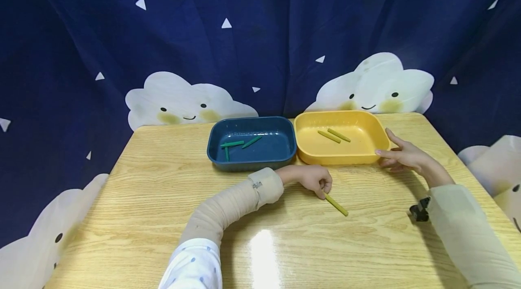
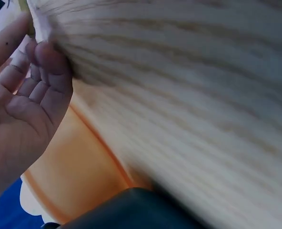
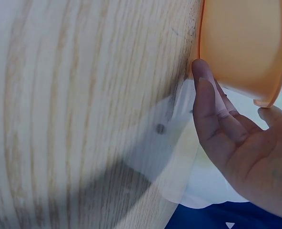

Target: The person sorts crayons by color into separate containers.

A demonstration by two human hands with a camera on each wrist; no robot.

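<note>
In the head view my left hand (image 1: 312,177) pinches one end of a yellow crayon (image 1: 337,205) between thumb and fingers, low over the table in front of the yellow tray (image 1: 338,159). Two more yellow crayons (image 1: 339,135) lie inside that tray. At the tray's right end is my right hand (image 1: 407,157), fingers spread and fingertips at the rim; the right wrist view shows these fingers fairly straight beside the tray's end (image 3: 243,43). Only a sliver of the pinched crayon shows in the left wrist view, beside the left hand (image 2: 29,95).
A dark blue tray (image 1: 252,162) stands directly left of the yellow one, holding three green crayons (image 1: 233,143). Both trays sit near the back edge of the wooden table (image 1: 163,180). Behind hangs a navy curtain (image 1: 260,45) with cloud faces. A small black device (image 1: 420,210) is at the right wrist.
</note>
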